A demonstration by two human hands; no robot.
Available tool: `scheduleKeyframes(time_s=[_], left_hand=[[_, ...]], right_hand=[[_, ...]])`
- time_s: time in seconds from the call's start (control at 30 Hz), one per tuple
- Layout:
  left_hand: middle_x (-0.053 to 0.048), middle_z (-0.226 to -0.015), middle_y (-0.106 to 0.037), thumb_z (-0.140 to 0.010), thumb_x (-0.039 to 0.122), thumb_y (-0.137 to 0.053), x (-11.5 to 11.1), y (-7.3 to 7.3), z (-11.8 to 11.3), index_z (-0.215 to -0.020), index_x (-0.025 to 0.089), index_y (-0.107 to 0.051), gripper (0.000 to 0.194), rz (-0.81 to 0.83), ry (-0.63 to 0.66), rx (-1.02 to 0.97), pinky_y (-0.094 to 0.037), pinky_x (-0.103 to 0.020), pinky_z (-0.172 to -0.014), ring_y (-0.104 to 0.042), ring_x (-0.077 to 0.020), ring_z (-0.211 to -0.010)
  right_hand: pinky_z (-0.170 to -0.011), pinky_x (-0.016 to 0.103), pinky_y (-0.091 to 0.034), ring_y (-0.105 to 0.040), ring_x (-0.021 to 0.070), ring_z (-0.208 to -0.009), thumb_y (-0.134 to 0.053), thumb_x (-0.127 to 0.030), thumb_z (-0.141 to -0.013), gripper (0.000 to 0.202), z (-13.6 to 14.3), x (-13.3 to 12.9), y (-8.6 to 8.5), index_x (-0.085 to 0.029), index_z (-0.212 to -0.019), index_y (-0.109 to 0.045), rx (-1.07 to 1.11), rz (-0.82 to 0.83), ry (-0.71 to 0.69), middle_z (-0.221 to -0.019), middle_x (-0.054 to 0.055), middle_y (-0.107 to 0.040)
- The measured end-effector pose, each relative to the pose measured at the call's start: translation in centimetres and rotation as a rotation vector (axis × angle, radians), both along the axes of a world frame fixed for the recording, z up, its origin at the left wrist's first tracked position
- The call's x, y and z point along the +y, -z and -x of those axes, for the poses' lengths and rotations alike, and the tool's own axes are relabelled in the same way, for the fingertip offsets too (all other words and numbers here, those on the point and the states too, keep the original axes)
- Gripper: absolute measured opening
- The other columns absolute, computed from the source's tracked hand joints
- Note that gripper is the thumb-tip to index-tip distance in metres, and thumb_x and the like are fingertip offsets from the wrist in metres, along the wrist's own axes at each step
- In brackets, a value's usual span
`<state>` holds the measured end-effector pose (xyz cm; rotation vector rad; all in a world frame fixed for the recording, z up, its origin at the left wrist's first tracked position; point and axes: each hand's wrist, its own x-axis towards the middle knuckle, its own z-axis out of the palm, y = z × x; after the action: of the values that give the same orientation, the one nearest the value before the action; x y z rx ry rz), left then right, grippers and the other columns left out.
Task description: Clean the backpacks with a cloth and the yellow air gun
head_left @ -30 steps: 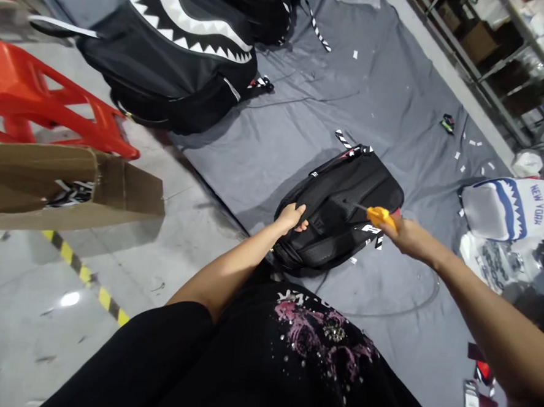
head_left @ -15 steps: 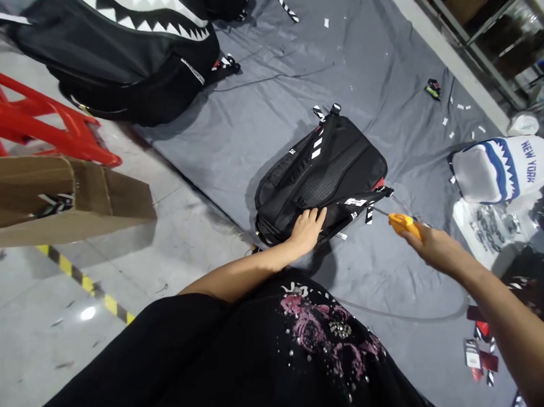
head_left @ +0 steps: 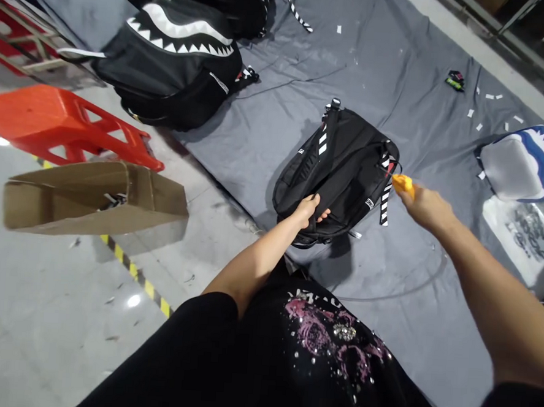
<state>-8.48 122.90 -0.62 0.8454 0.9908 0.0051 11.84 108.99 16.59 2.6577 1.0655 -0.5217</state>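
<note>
A black backpack [head_left: 343, 171] lies on the grey cloth with its straps facing up. Black-and-white striped webbing [head_left: 385, 201] hangs from its right side. My left hand [head_left: 306, 212] is closed around a padded shoulder strap [head_left: 335, 186] near the bag's lower edge, thumb on top and fingertips showing below. In my right hand [head_left: 426, 207] is a yellow-handled tool [head_left: 403, 186], held at the bag's right side beside the striped webbing. Its thin tip is hard to make out against the bag.
Another black backpack [head_left: 174, 68] with white shark teeth sits at the upper left. An orange stool [head_left: 38, 115] and an open cardboard box [head_left: 156, 205] stand on the floor at left. A white-and-blue bag [head_left: 514, 166] lies at right by clear plastic packaging [head_left: 523, 231].
My left hand has gone from resting flat on the backpack to gripping its strap, which is now lifted. The yellow tool has moved up to the bag's right side. The view has shifted.
</note>
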Motion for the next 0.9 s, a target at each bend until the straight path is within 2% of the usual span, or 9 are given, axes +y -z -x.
scheduleKeyframes(time_s=[0.13,0.23,0.3,0.4,0.47,0.53,0.63,0.77,0.9], left_hand=[[-0.008,-0.079,-0.067,-0.100,0.038,-0.027,-0.6,0.3,-0.1,-0.119,0.017,-0.050,0.036,-0.136,0.086,0.025,-0.049,-0.025,-0.059,-0.061,-0.0131,-0.060],[-0.013,-0.109,-0.064,-0.096,0.035,-0.043,-2.6,-0.7,-0.4,-0.130,0.024,-0.050,0.036,-0.338,0.119,0.023,-0.050,-0.034,-0.083,-0.063,-0.0214,-0.097],[-0.013,-0.133,-0.051,-0.090,0.029,-0.055,-4.2,-1.7,-0.2,-0.137,0.031,-0.047,0.047,-0.612,0.231,0.038,-0.041,-0.042,-0.101,-0.049,-0.0281,-0.123],[-0.014,-0.149,-0.033,-0.084,0.035,-0.064,-5.1,-3.0,1.0,-0.140,0.030,-0.045,0.060,-1.086,0.499,0.043,-0.031,-0.054,-0.108,-0.033,-0.0366,-0.134],[-0.014,-0.153,-0.027,-0.085,0.042,-0.062,-4.0,-3.4,2.7,-0.141,0.026,-0.043,0.062,-1.201,0.430,0.015,-0.028,-0.053,-0.111,-0.027,-0.0364,-0.138],[-0.012,-0.154,-0.027,-0.089,0.039,-0.057,-1.6,-3.2,4.5,-0.143,0.022,-0.040,0.059,-1.052,0.115,0.057,-0.026,-0.046,-0.115,-0.023,-0.0307,-0.142],[-0.013,-0.145,-0.041,-0.094,0.031,-0.049,2.6,-2.2,6.3,-0.139,0.017,-0.041,0.048,-0.444,-0.268,0.192,-0.036,-0.036,-0.110,-0.034,-0.0236,-0.138],[-0.017,-0.114,-0.061,-0.099,0.032,-0.036,6.6,-0.8,5.9,-0.124,0.008,-0.051,0.038,-0.019,-0.230,0.157,-0.055,-0.028,-0.082,-0.062,-0.0183,-0.103],[-0.010,-0.082,-0.064,-0.096,0.042,-0.045,8.1,0.6,4.7,-0.097,0.009,-0.061,0.037,0.250,-0.118,0.020,-0.050,-0.015,-0.052,-0.061,-0.0098,-0.066]], right_hand=[[-0.059,0.029,-0.040,-0.064,0.0240,-0.073,-0.037,-0.059,-0.093,0.050,3.7,-4.3,-1.2,-0.019,-0.111,-0.061,0.223,0.135,-0.070,-0.082,0.010,-0.069],[-0.059,0.030,-0.039,-0.065,0.0269,-0.076,-0.033,-0.057,-0.094,0.054,4.5,-5.5,-2.3,-0.017,-0.120,-0.057,0.045,0.073,0.025,-0.087,0.013,-0.069],[-0.060,0.032,-0.040,-0.065,0.0294,-0.080,-0.030,-0.058,-0.094,0.057,4.5,-5.8,-2.9,-0.017,-0.126,-0.053,-0.049,0.051,0.061,-0.091,0.015,-0.069],[-0.059,0.032,-0.039,-0.066,0.0297,-0.079,-0.030,-0.060,-0.094,0.056,5.6,-7.7,-2.7,-0.020,-0.123,-0.054,0.038,0.159,0.035,-0.088,0.014,-0.070],[-0.057,0.031,-0.038,-0.067,0.0289,-0.076,-0.029,-0.059,-0.095,0.052,7.5,-9.8,-1.8,-0.021,-0.120,-0.054,0.097,0.220,0.039,-0.084,0.012,-0.070],[-0.056,0.030,-0.038,-0.067,0.0283,-0.076,-0.028,-0.055,-0.097,0.048,9.9,-11.7,-0.4,-0.021,-0.119,-0.054,0.143,0.234,0.053,-0.082,0.011,-0.070],[-0.057,0.031,-0.039,-0.069,0.0284,-0.079,-0.028,-0.051,-0.098,0.043,13.3,-12.8,2.3,-0.022,-0.117,-0.053,0.227,0.231,0.056,-0.083,0.010,-0.070],[-0.060,0.032,-0.041,-0.069,0.0293,-0.083,-0.027,-0.051,-0.099,0.043,16.4,-10.7,5.3,-0.022,-0.119,-0.051,0.271,0.200,0.105,-0.087,0.011,-0.071],[-0.065,0.033,-0.043,-0.069,0.0294,-0.087,-0.027,-0.050,-0.099,0.045,18.7,-6.4,8.0,-0.020,-0.126,-0.048,0.248,0.144,0.163,-0.092,0.013,-0.070]])
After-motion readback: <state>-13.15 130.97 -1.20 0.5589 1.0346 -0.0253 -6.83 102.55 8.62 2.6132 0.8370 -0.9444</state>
